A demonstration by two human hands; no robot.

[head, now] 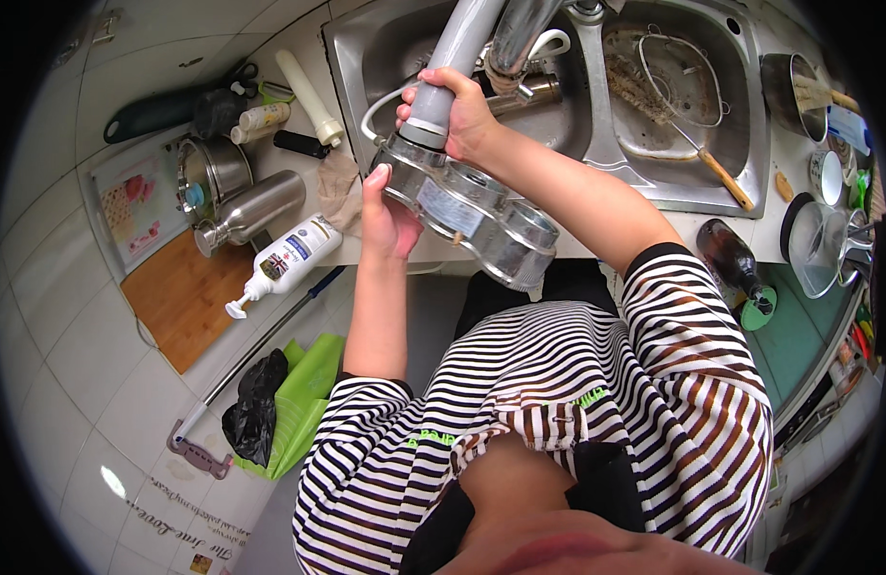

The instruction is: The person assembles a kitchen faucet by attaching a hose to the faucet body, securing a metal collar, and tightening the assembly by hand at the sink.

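My right hand [461, 115] is wrapped around a grey plastic pipe [450, 65] over the left basin of a steel sink [752, 144]. The pipe's lower end sits in one socket of a shiny housing with several round sockets [511, 230], probably a water filter head. It bears a label [449, 207] with writing. My left hand [393, 226] supports the housing's left end from below, thumb up along its side. A thin white hose [371, 118] curves close to that end. Beside the pipe is a shiny cylinder [522, 36]; I cannot tell whether it is joined.
On the left counter are a white filter cartridge [306, 97], a steel bottle [263, 205], a pump bottle [288, 255] and a wooden board [191, 302]. A wood-handled brush [723, 176] crosses the right basin. Rightward stand a brown bottle [727, 251] and a steel pot [777, 93].
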